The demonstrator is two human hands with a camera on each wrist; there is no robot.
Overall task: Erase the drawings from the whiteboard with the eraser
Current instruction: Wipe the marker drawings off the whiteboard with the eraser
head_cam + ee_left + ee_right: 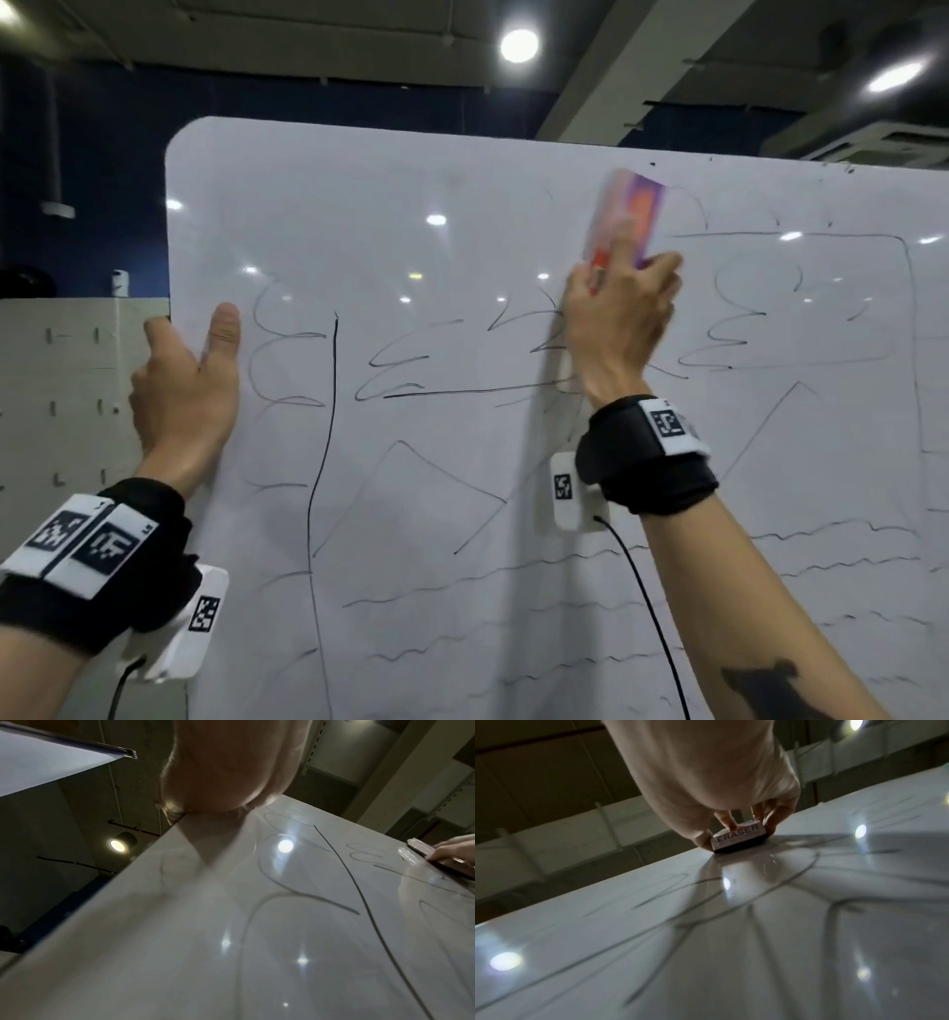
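Under ceiling lights, the whiteboard [462, 246] carries black drawings [411, 370]. The right hand [619, 318] grips the eraser [629, 221], labelled "ERASER", against its upper part. The left hand [187, 383] clasps the board's left edge.

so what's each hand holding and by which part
Right hand grips the eraser by its two ends, felt on the whiteboard. Left hand grips its left edge.
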